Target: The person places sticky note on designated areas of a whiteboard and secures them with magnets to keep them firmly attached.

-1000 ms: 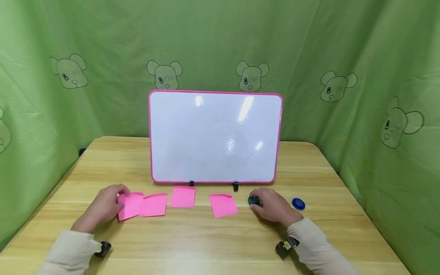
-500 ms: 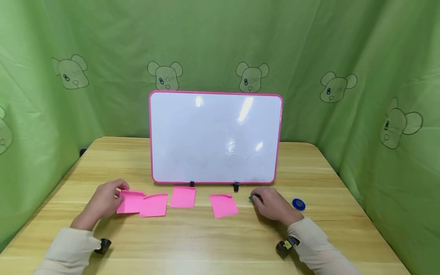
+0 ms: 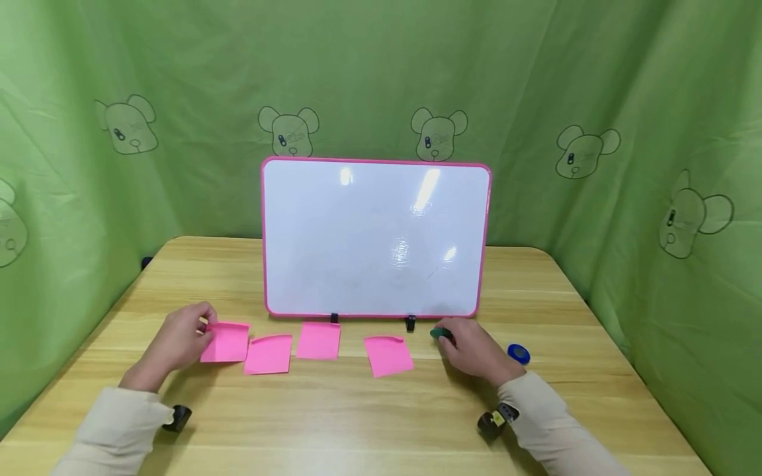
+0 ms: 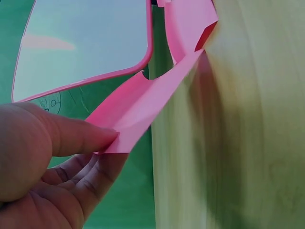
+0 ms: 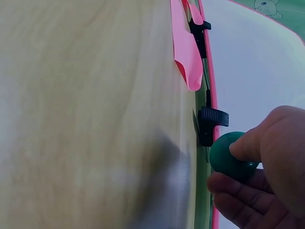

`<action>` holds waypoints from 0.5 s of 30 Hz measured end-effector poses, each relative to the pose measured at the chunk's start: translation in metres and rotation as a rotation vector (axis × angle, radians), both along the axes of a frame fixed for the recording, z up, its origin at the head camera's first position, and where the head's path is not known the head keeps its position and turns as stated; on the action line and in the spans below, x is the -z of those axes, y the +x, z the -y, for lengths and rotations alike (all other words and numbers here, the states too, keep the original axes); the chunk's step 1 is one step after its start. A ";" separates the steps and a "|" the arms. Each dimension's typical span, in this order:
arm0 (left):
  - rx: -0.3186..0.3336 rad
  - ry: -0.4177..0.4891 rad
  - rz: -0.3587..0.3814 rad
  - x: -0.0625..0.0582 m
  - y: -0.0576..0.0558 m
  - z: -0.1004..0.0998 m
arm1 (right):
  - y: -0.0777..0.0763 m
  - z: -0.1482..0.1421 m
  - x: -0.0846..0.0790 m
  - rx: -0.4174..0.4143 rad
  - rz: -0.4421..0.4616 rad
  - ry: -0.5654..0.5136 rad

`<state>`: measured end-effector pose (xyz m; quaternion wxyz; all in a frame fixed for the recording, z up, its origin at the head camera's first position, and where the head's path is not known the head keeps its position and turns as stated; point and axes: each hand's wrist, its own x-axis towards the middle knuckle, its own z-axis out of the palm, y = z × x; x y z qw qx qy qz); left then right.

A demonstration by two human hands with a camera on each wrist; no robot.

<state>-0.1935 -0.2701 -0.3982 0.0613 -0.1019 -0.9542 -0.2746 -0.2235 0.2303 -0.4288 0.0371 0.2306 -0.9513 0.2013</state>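
My left hand (image 3: pixel 169 344) pinches a pink sticky note (image 3: pixel 231 344) by its left edge. In the left wrist view, thumb and fingers clamp one corner of this note (image 4: pixel 143 105), which curves upward off the table. Its far edge meets a second pink note (image 3: pixel 268 356) in that view. Over the table right of the whiteboard stand, my right hand (image 3: pixel 473 347) holds a green round magnet (image 5: pixel 226 155) between thumb and fingers. The magnet is seen almost edge-on in the head view. Two more pink notes, one centre (image 3: pixel 318 342) and one to its right (image 3: pixel 389 356), lie on the table.
A pink-framed whiteboard (image 3: pixel 369 244) stands upright at the back on black clips (image 3: pixel 411 322). To the right of my right hand lies a blue round magnet (image 3: pixel 518 354). Green curtains (image 3: pixel 369 66) surround the wooden table (image 3: pixel 333 423).
My left hand has raised the left pink note and shifted slightly toward the back left. The right hand has moved up a little, and the green magnet has turned from face-on to edge-on.
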 end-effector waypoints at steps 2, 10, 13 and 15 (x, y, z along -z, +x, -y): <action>0.000 -0.007 -0.015 -0.002 0.000 -0.001 | -0.001 0.000 -0.001 0.002 0.002 -0.012; -0.004 -0.012 -0.036 -0.008 -0.003 -0.004 | -0.003 0.002 -0.005 0.009 0.034 -0.035; -0.007 -0.016 -0.046 -0.010 -0.004 -0.005 | -0.004 0.003 -0.007 0.007 0.030 -0.030; -0.008 -0.013 -0.052 -0.012 -0.004 -0.007 | -0.005 0.003 -0.009 0.003 0.019 -0.029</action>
